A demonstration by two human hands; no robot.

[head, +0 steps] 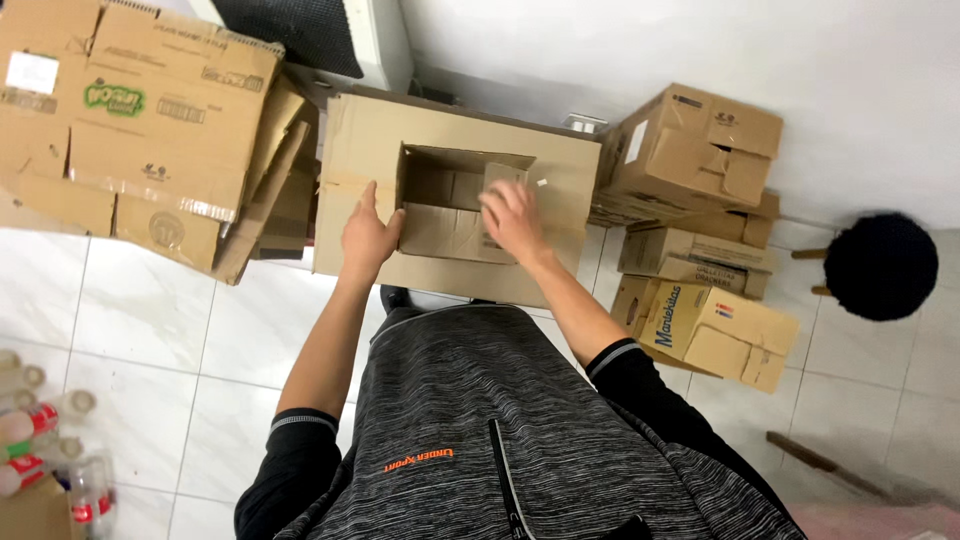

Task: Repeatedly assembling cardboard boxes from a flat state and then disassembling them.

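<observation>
- Two hands work at one open cardboard box (455, 205), which stands straight ahead of the person among other cartons, its flaps spread flat around the square opening.
- The left hand (368, 235) lies flat on the left flap at the edge of the opening, fingers (366, 198) spread and released, gripping nothing that shows.
- The right hand (513, 218) reaches over the opening onto the inner flaps (450, 230); it is blurred, so I cannot tell whether it pinches a flap or only presses on it.
- The inner flaps look folded down inside the box, not quite level with each other.
- To do this step well, I judge the left hand should hold the outer flap steady so the box does not slide, while the right pushes the inner flaps down evenly along their folds, not at one corner.
- Pressing near the crease seems safer than at the free edge, since worn cardboard like this may buckle or tear.
- A big flattened carton (130, 110) leans to the left, and a stack of smaller boxes (700, 230) stands just right of the open one, touching or nearly so.
- Some plastic bottles (40, 440) lie on the tiled floor (150, 330) at the far left, well apart from the hands, and a dark round stool (880, 265) sits to the right.
</observation>
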